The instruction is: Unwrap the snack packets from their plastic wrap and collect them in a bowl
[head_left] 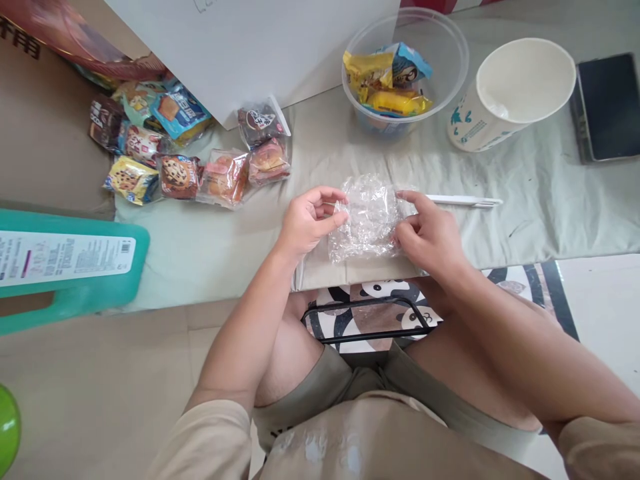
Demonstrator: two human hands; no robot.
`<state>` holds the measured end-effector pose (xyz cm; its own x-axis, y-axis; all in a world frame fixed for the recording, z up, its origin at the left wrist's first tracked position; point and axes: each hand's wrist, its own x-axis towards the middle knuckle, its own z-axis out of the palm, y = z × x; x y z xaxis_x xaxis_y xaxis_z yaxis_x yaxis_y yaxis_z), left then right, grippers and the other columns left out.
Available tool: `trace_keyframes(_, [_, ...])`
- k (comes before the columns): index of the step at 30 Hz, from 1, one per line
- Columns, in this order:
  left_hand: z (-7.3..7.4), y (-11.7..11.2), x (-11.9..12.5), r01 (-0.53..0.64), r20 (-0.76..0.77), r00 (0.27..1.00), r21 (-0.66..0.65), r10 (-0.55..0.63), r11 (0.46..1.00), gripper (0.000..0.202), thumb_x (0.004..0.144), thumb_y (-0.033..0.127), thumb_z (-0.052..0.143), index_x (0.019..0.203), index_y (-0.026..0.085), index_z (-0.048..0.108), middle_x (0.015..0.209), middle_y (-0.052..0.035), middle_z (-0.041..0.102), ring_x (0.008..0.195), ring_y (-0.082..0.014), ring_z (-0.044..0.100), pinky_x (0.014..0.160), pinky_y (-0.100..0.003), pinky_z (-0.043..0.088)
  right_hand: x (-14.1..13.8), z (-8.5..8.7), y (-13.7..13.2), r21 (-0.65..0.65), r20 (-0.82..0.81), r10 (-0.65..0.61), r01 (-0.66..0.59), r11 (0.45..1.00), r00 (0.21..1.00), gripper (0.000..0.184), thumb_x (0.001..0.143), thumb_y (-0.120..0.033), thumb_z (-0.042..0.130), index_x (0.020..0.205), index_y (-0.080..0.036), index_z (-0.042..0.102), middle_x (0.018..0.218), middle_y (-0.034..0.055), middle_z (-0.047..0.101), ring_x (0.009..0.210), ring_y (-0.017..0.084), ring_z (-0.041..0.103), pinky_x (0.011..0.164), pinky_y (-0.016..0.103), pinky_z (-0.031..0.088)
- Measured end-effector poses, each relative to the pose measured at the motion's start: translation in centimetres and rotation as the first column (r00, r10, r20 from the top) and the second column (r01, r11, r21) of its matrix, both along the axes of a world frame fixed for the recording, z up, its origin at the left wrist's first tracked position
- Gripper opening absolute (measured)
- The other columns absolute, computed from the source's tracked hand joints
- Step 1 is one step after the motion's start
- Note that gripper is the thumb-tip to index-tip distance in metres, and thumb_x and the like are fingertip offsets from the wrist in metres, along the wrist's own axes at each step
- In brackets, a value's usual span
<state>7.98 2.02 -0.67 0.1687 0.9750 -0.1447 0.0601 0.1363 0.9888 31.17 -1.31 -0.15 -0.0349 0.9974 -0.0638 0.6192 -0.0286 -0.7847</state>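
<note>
A crinkled clear plastic wrapper (367, 217) lies on the pale cloth (225, 240) in front of me. My left hand (307, 220) pinches its left edge between thumb and fingers. At its right edge my right hand (427, 233) grips it with curled fingers, the index finger laid along the top. Whether anything is inside the wrapper cannot be made out.
Several wrapped snack cakes (190, 173) lie at the left rear. A clear bowl (453, 47) holds yellow and blue packets, beside a white paper cup (515, 93), a dark phone (607, 107) and a white pen (465, 201). A teal container (75, 280) lies at left.
</note>
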Motion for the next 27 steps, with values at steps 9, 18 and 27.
trace_keyframes(9, [0.7, 1.0, 1.4, -0.119, -0.028, 0.993, -0.2, 0.116, 0.973, 0.023, 0.079, 0.021, 0.08, 0.08, 0.021, 0.057, 0.055, 0.0074, 0.06, 0.045, -0.0058, 0.051, 0.044, -0.018, 0.039, 0.2, 0.0, 0.0, -0.019, 0.037, 0.03, -0.03, 0.999, 0.999, 0.057, 0.074, -0.013, 0.052, 0.129, -0.02, 0.066, 0.056, -0.0035, 0.069, 0.05, 0.02, 0.061, 0.053, 0.034, 0.044])
trace_keyframes(18, [0.9, 1.5, 2.0, -0.141, -0.181, 0.978, -0.206, 0.104, 0.968, 0.016, 0.075, 0.002, 0.066, 0.075, 0.018, 0.063, 0.062, 0.0024, 0.065, 0.053, -0.0083, 0.056, 0.05, -0.021, 0.039, 0.5, -0.2, -0.2, 0.05, 0.013, 0.048, -0.049, 0.998, 0.999, 0.056, 0.075, -0.011, 0.053, 0.127, -0.024, 0.067, 0.053, -0.0052, 0.067, 0.048, 0.02, 0.061, 0.054, 0.035, 0.047])
trace_keyframes(27, [0.9, 1.4, 1.1, -0.143, -0.082, 0.988, -0.202, 0.128, 0.969, 0.012, 0.082, 0.008, 0.065, 0.073, 0.017, 0.065, 0.063, 0.0016, 0.066, 0.054, -0.0083, 0.056, 0.054, -0.021, 0.046, 0.3, 0.1, -0.1, -0.001, 0.033, 0.031, -0.031, 1.0, 0.999, 0.056, 0.073, -0.011, 0.052, 0.126, -0.022, 0.066, 0.054, -0.005, 0.066, 0.047, 0.019, 0.058, 0.055, 0.035, 0.046])
